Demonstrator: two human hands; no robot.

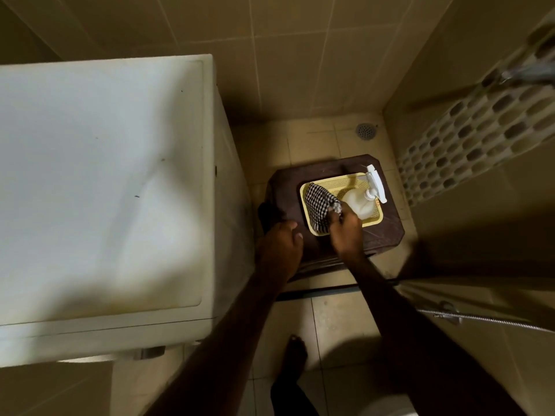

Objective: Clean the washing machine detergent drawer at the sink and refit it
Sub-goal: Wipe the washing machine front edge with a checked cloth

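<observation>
The white washing machine (pixel 99 187) fills the left of the view, seen from above; its detergent drawer is not visible. To its right a dark brown stool (pixel 288 190) carries a yellow basket (pixel 345 178). In the basket lie a black-and-white checked cloth (pixel 319 204) and a white spray bottle (pixel 365 202) on its side. My right hand (pixel 345 232) is closed on the near end of the cloth inside the basket. My left hand (pixel 282 243) rests with curled fingers at the stool's near left edge, holding nothing that I can see.
Beige tiled floor and walls surround the stool. A round floor drain (pixel 365 131) sits in the far corner. A metal shower hose (pixel 480 318) crosses at right over a mosaic tile strip (pixel 468 145). My bare foot (pixel 295 354) stands on the floor below.
</observation>
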